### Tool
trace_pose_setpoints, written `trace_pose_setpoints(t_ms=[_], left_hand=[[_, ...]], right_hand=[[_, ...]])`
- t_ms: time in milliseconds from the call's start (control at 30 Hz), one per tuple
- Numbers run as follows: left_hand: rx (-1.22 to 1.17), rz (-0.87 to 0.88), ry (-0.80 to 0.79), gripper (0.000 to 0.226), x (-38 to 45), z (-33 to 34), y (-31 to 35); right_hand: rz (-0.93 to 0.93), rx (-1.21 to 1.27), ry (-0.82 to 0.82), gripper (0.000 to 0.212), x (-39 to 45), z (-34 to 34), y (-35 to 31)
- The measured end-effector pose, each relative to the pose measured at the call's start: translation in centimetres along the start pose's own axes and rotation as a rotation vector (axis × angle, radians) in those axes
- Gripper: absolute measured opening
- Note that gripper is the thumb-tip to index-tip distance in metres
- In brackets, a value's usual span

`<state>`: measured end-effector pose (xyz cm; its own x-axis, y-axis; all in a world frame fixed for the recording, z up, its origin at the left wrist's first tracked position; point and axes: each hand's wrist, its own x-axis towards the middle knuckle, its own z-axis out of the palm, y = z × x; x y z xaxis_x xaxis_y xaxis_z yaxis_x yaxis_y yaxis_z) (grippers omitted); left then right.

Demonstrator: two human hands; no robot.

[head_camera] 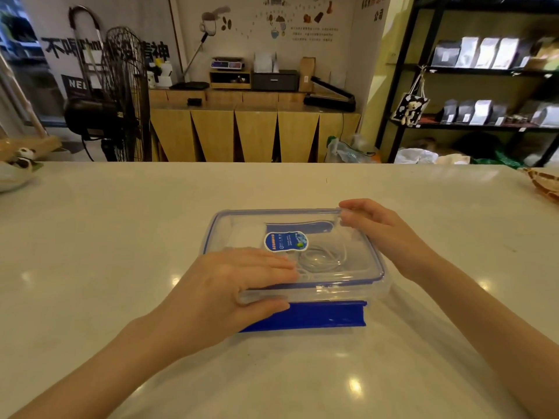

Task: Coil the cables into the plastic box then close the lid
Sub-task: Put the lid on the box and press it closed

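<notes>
One clear plastic box (357, 293) sits on the white table (90, 267), its one lid (242, 225) laid on top and one coiled white cable (323, 258), perhaps more, inside. The left hand (239, 285) lies flat across the lid's near left part, thumb under the rim. The right hand (381, 228) pinches the far right corner. One blue latch (317, 316) sticks out in front.

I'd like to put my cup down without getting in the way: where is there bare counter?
Bare counter lies left of the plastic box, and again along the far edge behind it. More lies right of the right hand. The middle is crowded: the left hand presses the lid.
</notes>
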<state>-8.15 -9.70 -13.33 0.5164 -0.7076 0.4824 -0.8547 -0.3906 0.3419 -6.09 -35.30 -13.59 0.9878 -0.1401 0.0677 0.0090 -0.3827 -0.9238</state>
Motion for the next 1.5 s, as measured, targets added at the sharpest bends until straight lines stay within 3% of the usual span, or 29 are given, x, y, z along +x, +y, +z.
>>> trace_pose_setpoints(t_ms=[133,233,300,433,567,800,967,1300,1400,1500], left_hand=[[0.08,-0.028,-0.01,0.043,-0.2,0.2,-0.1],[0.094,-0.024,-0.005,0.044,-0.2,0.2,-0.1],[0.141,0.0,-0.004,0.047,-0.2,0.1,0.0],[0.327,0.06,-0.097,0.073,-1.0,0.2,0.5],[0.456,0.094,-0.134,0.085,-1.2,0.9,0.5],[0.205,0.041,-0.14,0.063,-0.9,-0.4,0.1],[0.073,0.003,-0.108,0.051,-0.6,-0.5,-0.5],[0.066,0.052,-0.104,0.044,0.0,-0.7,-0.9],[0.0,0.037,-0.161,0.045,1.0,-1.8,-1.2],[-0.204,-0.1,-0.233,0.039,3.3,-3.1,-1.3]], right_hand=[[-0.307,-0.339,0.162,0.032,-1.4,-0.7,-1.3],[-0.454,-0.152,-0.047,0.023,-4.9,-0.4,-3.1],[-0.562,-0.311,-0.154,0.035,-6.9,0.5,-2.5],[-0.853,-0.899,-0.114,0.077,-8.0,1.8,0.1],[-0.924,-0.945,-0.039,0.068,-7.7,2.0,0.6],[-0.835,-0.658,-0.122,0.056,-7.8,1.3,0.0],[-0.852,-0.568,-0.056,0.036,-7.4,1.7,0.1],[-0.907,-0.535,-0.059,0.032,-6.7,1.5,0.3],[-0.801,-0.428,-0.138,0.034,-6.2,1.0,-0.8],[-0.55,-0.285,-0.241,0.033,-4.4,0.5,-3.3]])
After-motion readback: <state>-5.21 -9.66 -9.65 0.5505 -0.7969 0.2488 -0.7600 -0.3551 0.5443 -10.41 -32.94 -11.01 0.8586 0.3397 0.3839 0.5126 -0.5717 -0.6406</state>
